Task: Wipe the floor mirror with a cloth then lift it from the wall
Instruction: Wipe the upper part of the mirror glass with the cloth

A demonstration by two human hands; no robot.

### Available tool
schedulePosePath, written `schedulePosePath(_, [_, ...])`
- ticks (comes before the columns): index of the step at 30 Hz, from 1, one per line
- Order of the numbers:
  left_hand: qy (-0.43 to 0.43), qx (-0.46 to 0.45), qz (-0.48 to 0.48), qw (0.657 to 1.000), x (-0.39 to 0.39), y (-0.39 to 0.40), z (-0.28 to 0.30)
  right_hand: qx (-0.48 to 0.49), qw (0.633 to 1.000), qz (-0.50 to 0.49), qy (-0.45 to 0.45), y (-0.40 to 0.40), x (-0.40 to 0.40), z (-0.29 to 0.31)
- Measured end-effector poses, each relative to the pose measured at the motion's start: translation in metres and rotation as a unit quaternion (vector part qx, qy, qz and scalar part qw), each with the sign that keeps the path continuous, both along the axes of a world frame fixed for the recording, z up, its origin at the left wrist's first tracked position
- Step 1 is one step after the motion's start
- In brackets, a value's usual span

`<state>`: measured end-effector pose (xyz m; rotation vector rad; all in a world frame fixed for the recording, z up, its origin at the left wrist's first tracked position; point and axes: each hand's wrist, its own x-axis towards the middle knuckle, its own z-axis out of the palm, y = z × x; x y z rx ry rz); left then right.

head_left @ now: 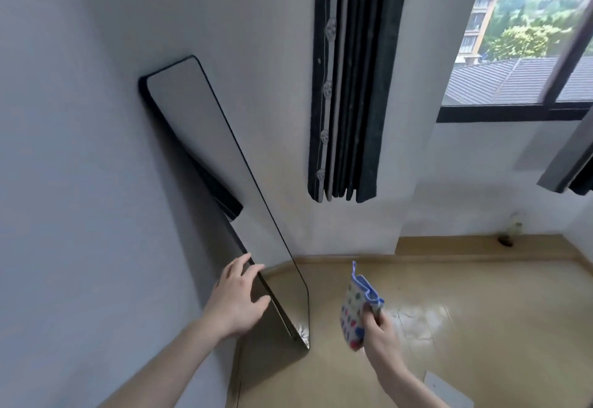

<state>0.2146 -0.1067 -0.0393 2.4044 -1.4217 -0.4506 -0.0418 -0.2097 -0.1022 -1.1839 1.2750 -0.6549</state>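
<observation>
A tall floor mirror [224,164] with a thin black frame leans against the white wall on the left, its foot on the wooden floor. My left hand [237,298] reaches to the mirror's left edge low down, fingers straight and spread, touching or nearly touching the frame. My right hand [378,327] holds a small cloth [356,308], white with coloured dots and a blue trim, up in the air to the right of the mirror and apart from the glass.
A dark folded curtain [349,87] hangs on the wall right of the mirror. A window [526,64] with a black frame is at the upper right. A small dark object [505,241] lies by the far baseboard. Wooden floor [449,327] spreads to the right.
</observation>
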Motion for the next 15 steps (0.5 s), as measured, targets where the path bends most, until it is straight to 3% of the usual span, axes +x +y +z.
schedulePosePath(7, [-0.005, -0.124, 0.093, 0.988, 0.075, -0.043, 0.076, -0.06, 0.985, 0.086, -0.135, -0.069, 0.096, 0.094])
schedulePosePath(15, [0.007, -0.216, 0.233, 0.948, 0.138, -0.095, 0.134, -0.122, 0.959, 0.196, -0.165, -0.171, 0.193, 0.166])
